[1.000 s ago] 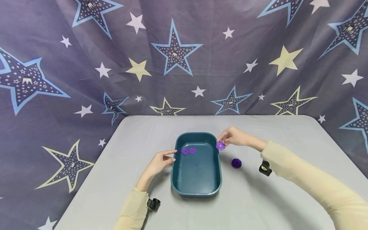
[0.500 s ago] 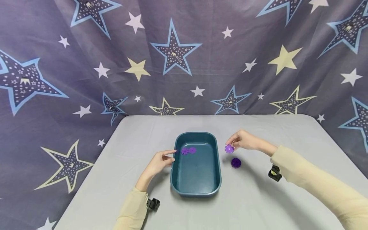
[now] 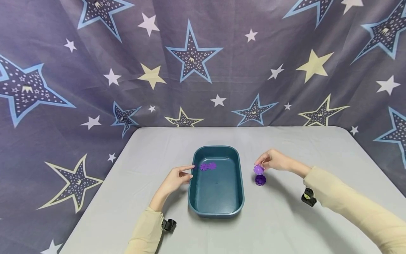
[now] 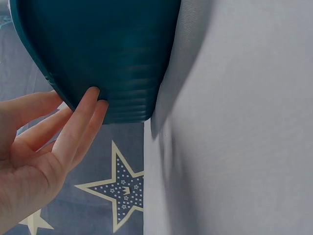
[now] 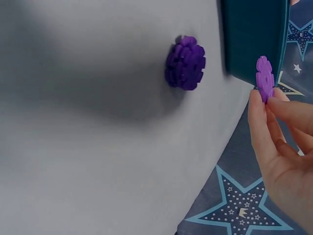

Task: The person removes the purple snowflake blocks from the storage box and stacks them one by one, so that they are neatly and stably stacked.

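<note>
My right hand (image 3: pixel 275 160) pinches a light purple snowflake building disc (image 3: pixel 258 169) between thumb and fingertips. In the right wrist view the held disc (image 5: pixel 264 78) is seen nearly edge-on. Just below it in the head view, a dark purple cluster of snowflake discs (image 3: pixel 260 180) sits on the table, its pieces packed together. My left hand (image 3: pixel 176 179) touches the left rim of a teal plastic tub (image 3: pixel 216 215). In the left wrist view, extended fingertips (image 4: pixel 93 91) rest against the tub's outer wall. Two joined purple discs (image 3: pixel 208 166) lie inside the tub near its left wall.
A pale cloth-covered table (image 3: pixel 285 218) lies under everything. Beyond its far edge hangs a dark curtain (image 3: pixel 228 70) with printed stars. Each wrist carries a black camera mount (image 3: pixel 308 197) over a cream sleeve (image 3: pixel 344 208).
My right hand has carried the light purple disc from the tub's right rim rightward and toward me, to just above the dark cluster. The left hand has stayed at the rim.
</note>
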